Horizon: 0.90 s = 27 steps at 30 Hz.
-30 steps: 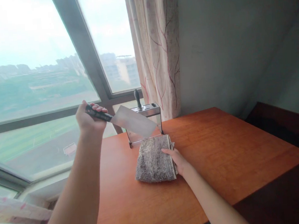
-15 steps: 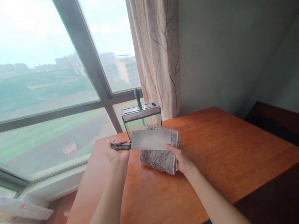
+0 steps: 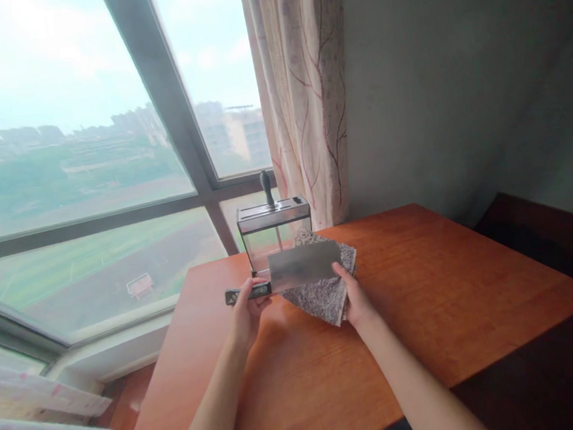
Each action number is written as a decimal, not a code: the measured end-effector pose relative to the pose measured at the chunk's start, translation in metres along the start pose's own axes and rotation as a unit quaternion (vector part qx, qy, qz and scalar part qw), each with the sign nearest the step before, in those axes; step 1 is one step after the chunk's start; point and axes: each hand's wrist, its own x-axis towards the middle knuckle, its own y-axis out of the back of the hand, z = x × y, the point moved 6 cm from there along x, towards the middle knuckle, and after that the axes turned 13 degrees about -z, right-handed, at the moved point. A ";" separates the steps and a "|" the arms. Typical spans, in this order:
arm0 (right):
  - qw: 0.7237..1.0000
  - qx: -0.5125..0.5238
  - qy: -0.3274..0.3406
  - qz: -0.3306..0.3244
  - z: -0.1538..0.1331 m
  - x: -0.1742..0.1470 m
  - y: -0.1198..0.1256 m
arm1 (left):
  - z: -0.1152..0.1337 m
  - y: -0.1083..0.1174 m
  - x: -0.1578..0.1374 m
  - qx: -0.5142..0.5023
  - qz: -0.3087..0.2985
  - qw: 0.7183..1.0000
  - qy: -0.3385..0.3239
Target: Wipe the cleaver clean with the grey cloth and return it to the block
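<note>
My left hand (image 3: 248, 315) is closed round the black handle of a cleaver (image 3: 304, 266), thumb on top. The broad steel blade points right and lies across the front of a folded grey towel (image 3: 319, 302). With the fingers of my right hand (image 3: 354, 296) behind the towel's right side, the thumb presses on the blade near its far end. Both cleaver and towel are held up over the table. Behind them stands a see-through knife block (image 3: 272, 207) with a metal-looking top. A dark handle (image 3: 267, 188) sticks up from it.
The wooden table (image 3: 423, 283) stretches to the right and towards me. A large window (image 3: 93, 178) rises on the left, with a curtain (image 3: 306, 99) beside it. Pale cloth (image 3: 44, 423) hangs at lower left, and a dark piece of furniture (image 3: 538, 226) stands at the far right.
The cleaver and towel have moved slightly right, and the towel is now tilted differently. My left hand has turned, its thumb now over the handle, nearer the blade.
</note>
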 end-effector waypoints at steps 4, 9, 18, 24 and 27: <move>1.000 0.003 0.002 -0.003 -0.002 -0.001 -0.002 | 0.004 0.001 -0.008 0.057 -0.078 0.995 0.029; 1.000 0.007 0.004 0.001 -0.002 0.000 0.000 | -0.002 -0.001 -0.009 0.058 -0.109 0.991 0.061; 0.998 0.024 0.046 -0.021 -0.007 0.001 0.002 | -0.015 -0.009 -0.009 0.062 -0.098 0.989 0.094; 0.997 0.018 0.038 -0.064 -0.008 -0.003 -0.005 | -0.018 -0.011 -0.008 0.006 -0.089 0.993 0.082; 0.995 0.021 0.016 -0.101 -0.005 -0.005 -0.012 | -0.017 -0.012 -0.006 -0.020 -0.078 0.994 0.069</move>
